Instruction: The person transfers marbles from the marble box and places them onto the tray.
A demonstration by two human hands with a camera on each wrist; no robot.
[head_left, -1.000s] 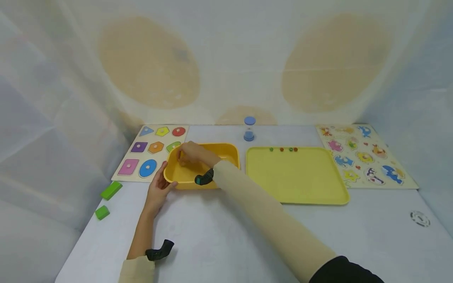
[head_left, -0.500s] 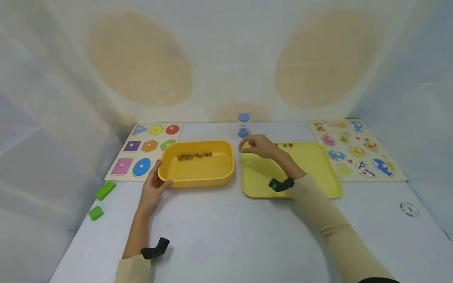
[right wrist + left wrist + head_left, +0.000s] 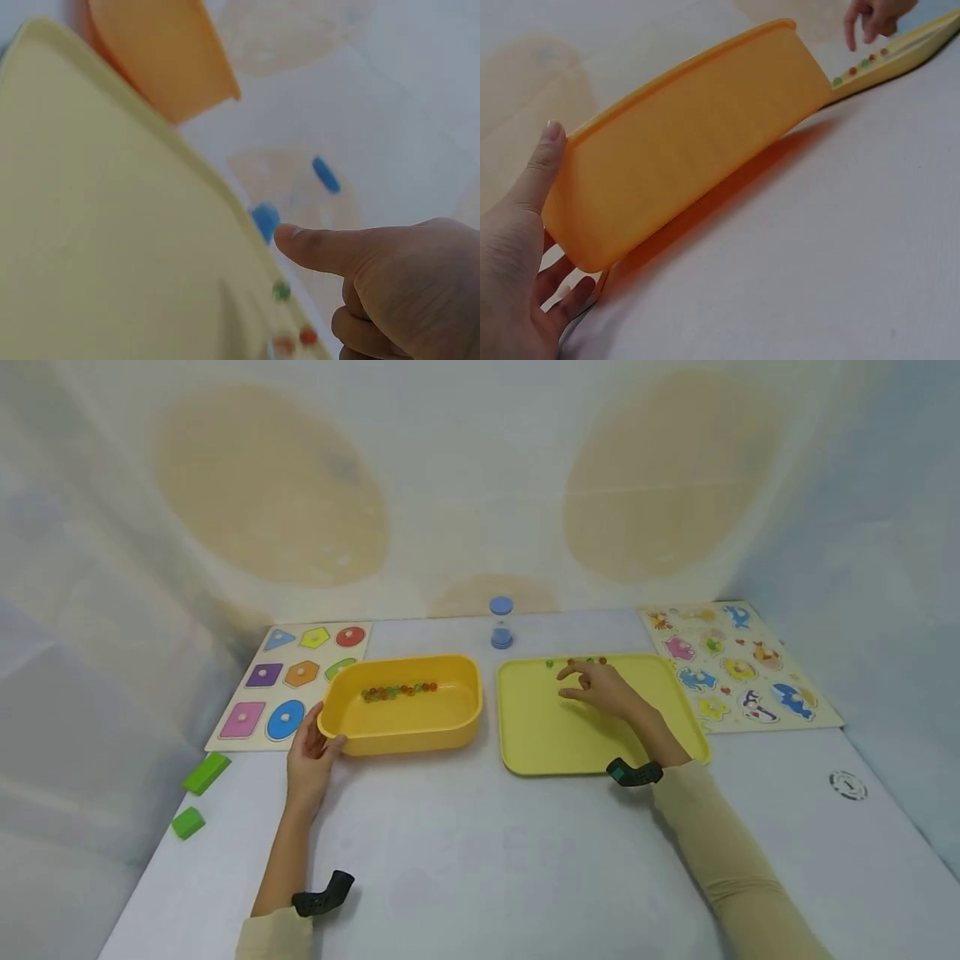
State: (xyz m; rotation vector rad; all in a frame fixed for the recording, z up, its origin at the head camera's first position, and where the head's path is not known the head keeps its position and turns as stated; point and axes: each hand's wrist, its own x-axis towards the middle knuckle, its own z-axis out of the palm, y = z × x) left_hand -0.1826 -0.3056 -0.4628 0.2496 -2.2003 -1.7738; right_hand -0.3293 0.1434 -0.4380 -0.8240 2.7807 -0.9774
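Observation:
My left hand (image 3: 307, 764) holds the left end of a yellow plastic tub (image 3: 408, 744), thumb at the rim and fingers curled under the end, as the left wrist view shows. A cluster of small green and orange-red glassy marbles (image 3: 399, 692) lies inside the tub toward its back wall. Over the back part of a flat yellow tray (image 3: 555, 739), my right hand (image 3: 609, 692) has its thumb and forefinger spread apart with nothing visible between them. Several marbles (image 3: 865, 63), green and red, stand in a row along the tray's back edge, close to those fingertips.
Behind the tub and tray stands a small blue-capped hourglass (image 3: 501, 623). A shape puzzle board (image 3: 232, 737) lies at the left, an animal puzzle board (image 3: 780, 720) at the right. Two green blocks (image 3: 206, 773) and a round chip (image 3: 848, 785) lie near the table's sides.
My right hand has come out of the tub and moved right to the tray's back edge, thumb and forefinger parting. The left hand keeps its hold on the tub. The head view has shifted slightly.

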